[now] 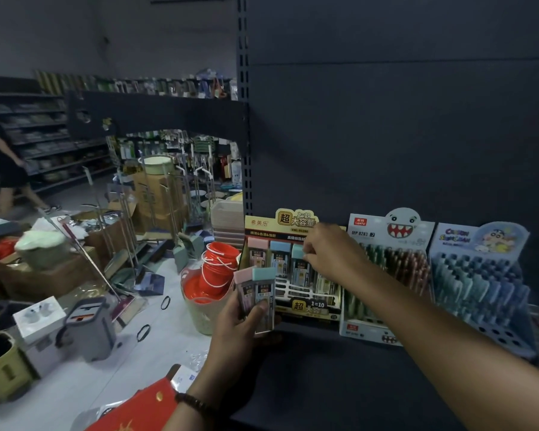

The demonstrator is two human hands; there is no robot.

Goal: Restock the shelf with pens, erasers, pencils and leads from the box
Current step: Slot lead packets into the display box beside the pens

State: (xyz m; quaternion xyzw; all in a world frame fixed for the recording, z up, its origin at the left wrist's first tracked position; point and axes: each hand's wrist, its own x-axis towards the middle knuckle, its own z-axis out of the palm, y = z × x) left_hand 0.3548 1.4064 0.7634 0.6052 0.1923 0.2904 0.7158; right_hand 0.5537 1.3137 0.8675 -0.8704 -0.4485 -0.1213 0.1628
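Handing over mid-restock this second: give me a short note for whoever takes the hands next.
Left hand holds two erasers upright, in front of the eraser display.
Right hand pinches a teal-topped eraser at the display's back row, third slot.
Done: pink-topped eraser and blue-topped eraser stand in the back row.
Left: seat the teal one, then fill the empty front slots from the left hand. The shark pen display looks stocked; the blue pen display shows empty front holes.
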